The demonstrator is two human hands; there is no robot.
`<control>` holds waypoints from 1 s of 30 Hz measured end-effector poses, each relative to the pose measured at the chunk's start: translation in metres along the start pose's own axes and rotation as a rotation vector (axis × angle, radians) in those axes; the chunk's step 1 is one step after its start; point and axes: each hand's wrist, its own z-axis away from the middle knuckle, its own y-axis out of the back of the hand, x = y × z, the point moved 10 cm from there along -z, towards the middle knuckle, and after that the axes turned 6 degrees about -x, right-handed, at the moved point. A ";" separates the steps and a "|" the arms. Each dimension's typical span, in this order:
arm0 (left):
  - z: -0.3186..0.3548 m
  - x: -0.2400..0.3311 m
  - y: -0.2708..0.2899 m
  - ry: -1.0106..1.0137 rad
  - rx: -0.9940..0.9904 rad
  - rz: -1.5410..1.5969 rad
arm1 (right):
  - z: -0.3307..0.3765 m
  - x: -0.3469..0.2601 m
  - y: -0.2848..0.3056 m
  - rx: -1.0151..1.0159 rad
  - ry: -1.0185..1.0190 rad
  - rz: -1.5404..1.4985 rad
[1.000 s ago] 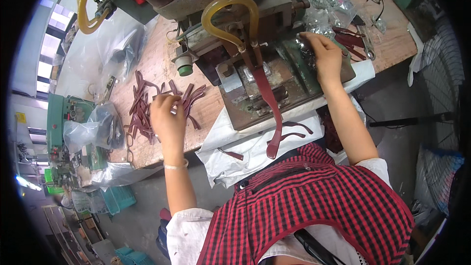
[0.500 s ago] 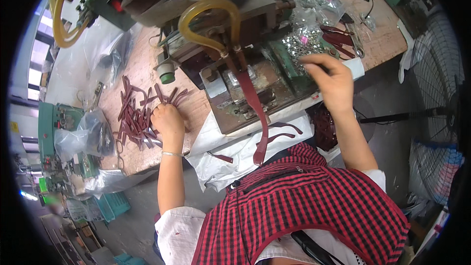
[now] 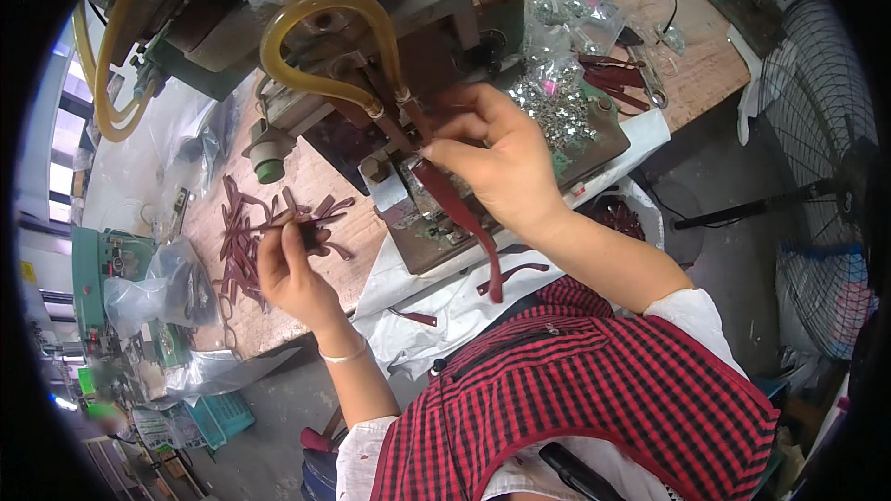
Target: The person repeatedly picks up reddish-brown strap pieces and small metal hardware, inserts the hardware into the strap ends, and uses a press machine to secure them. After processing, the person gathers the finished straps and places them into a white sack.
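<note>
Your right hand, at centre frame, pinches the long maroon strap on the machine plate; your left hand, lower left, pinches a strap piece above the strap pile

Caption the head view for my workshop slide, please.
Right hand holds a dark red strap at the press; left hand picks another strap piece from the pile.

Small factory workshop, press machine on wooden workbench, leather strap pile, standing fan
</note>
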 end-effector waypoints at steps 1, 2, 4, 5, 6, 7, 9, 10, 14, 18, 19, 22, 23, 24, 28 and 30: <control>0.003 0.032 -0.012 -0.071 0.009 -0.044 | 0.004 -0.003 0.000 0.012 -0.014 0.002; 0.011 0.060 -0.030 -0.184 -0.039 -0.025 | 0.008 -0.008 -0.001 0.021 -0.027 0.003; 0.027 0.096 -0.061 -0.479 -0.232 -0.167 | 0.021 -0.012 -0.003 0.005 -0.027 0.017; 0.041 0.112 -0.088 -0.642 -0.342 -0.331 | 0.021 -0.020 -0.001 -0.046 0.035 0.091; 0.051 0.116 -0.109 -0.692 -0.454 -0.364 | 0.025 -0.028 0.001 -0.090 0.093 0.158; 0.059 0.119 -0.123 -0.748 -0.552 -0.408 | 0.026 -0.037 -0.001 -0.151 0.161 0.223; 0.068 0.123 -0.149 -0.917 -0.645 -0.554 | 0.012 -0.029 0.027 -0.110 0.176 0.573; 0.069 0.122 -0.153 -1.005 -0.630 -0.541 | 0.007 -0.029 0.047 0.010 0.319 0.814; 0.071 0.116 -0.155 -1.040 -0.664 -0.550 | 0.010 0.026 0.130 0.271 0.170 1.407; 0.070 0.113 -0.157 -1.039 -0.652 -0.540 | 0.013 0.045 0.149 0.315 0.194 1.345; 0.070 0.113 -0.158 -1.009 -0.672 -0.545 | 0.012 0.043 0.142 0.269 0.256 1.356; 0.069 0.113 -0.158 -1.010 -0.671 -0.547 | 0.004 0.029 0.101 0.056 0.421 1.400; 0.068 0.112 -0.157 -0.975 -0.666 -0.515 | -0.001 0.032 0.102 0.047 0.417 1.456; 0.068 0.112 -0.154 -0.939 -0.656 -0.496 | -0.012 0.037 0.101 0.030 0.422 1.503; 0.077 0.110 -0.129 -0.716 -0.613 -0.497 | -0.014 0.034 0.116 0.180 0.323 1.534; 0.088 0.102 -0.089 -0.720 -0.473 -0.593 | 0.001 0.025 0.121 0.260 0.186 1.681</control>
